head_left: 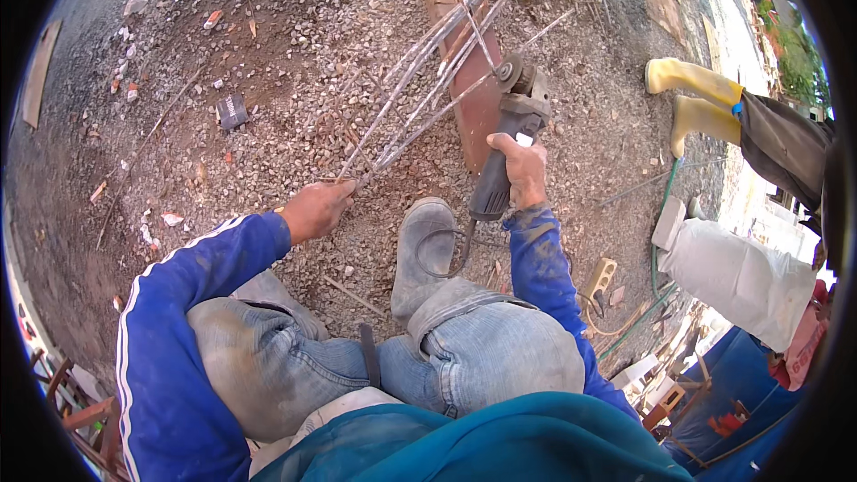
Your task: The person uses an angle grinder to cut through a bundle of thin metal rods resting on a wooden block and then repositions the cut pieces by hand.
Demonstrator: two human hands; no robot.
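My right hand is wrapped round the dark body of an angle grinder, whose disc end points away from me. The disc is at a thin metal rod, above a reddish-brown wooden beam; whether they touch I cannot tell. My left hand is closed on the near ends of a bundle of thin steel rods. These rods slant up to the right and cross over the beam. A dark cord runs from the grinder's rear past my grey boot.
A person in yellow boots stands at the right. Near my right forearm lie a yellowish power strip and a green hose. A white sack is at the lower right. A dark crumpled packet rests on the gravel at left.
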